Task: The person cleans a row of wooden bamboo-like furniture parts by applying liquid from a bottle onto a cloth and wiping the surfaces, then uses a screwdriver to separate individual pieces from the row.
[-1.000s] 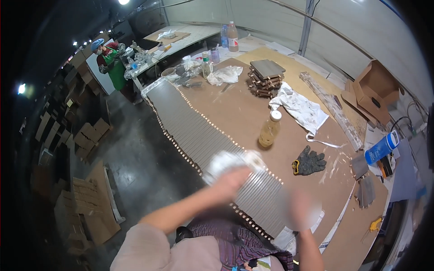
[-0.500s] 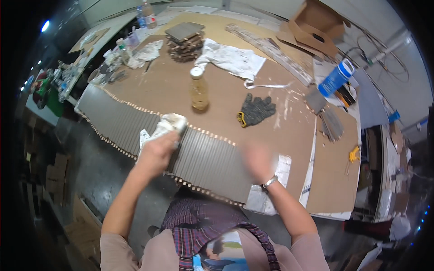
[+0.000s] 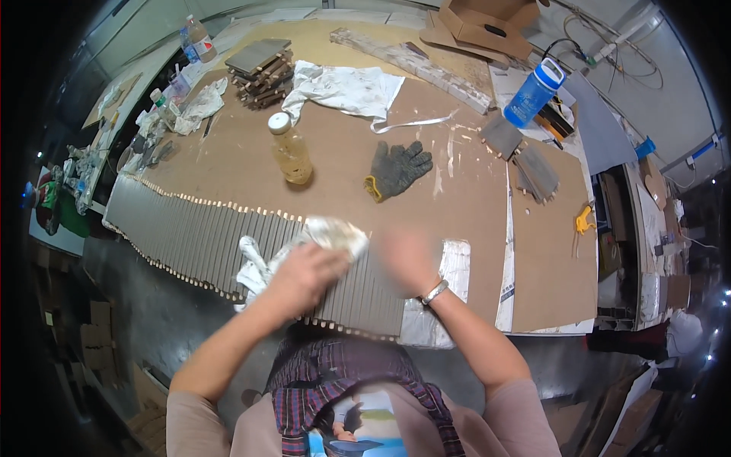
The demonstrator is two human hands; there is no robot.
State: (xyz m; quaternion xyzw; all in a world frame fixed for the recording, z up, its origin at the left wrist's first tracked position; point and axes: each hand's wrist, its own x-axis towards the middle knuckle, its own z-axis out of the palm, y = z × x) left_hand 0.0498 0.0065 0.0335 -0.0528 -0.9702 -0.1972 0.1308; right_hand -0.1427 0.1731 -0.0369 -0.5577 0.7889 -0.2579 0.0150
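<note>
A long grey slatted panel [image 3: 190, 236], with pale peg-like ends along both edges, lies along the near side of the table. My left hand [image 3: 308, 276] is closed round a stained white cloth [image 3: 339, 234] and presses it on the panel's right part. Part of the cloth trails out to the left of the hand. My right hand [image 3: 411, 263], with a metal band at the wrist, is over the panel's right end. Motion smears its fingers, so their state is unclear. Beside that end sits a block wrapped in whitish plastic [image 3: 426, 324].
Beyond the panel stand a bottle of yellowish liquid [image 3: 291, 156] and a dark grey glove [image 3: 400, 169]. Farther back are stacked slatted pieces [image 3: 259, 65], a white cloth garment [image 3: 343, 90], and a long board [image 3: 411, 68]. A blue bottle [image 3: 533, 95] and loose grey pieces [image 3: 535, 174] stand right.
My left hand has slid the cloth rightward along the panel, closer to my right hand. My right hand stays near the panel's right end, still blurred. The whole view has shifted slightly.
</note>
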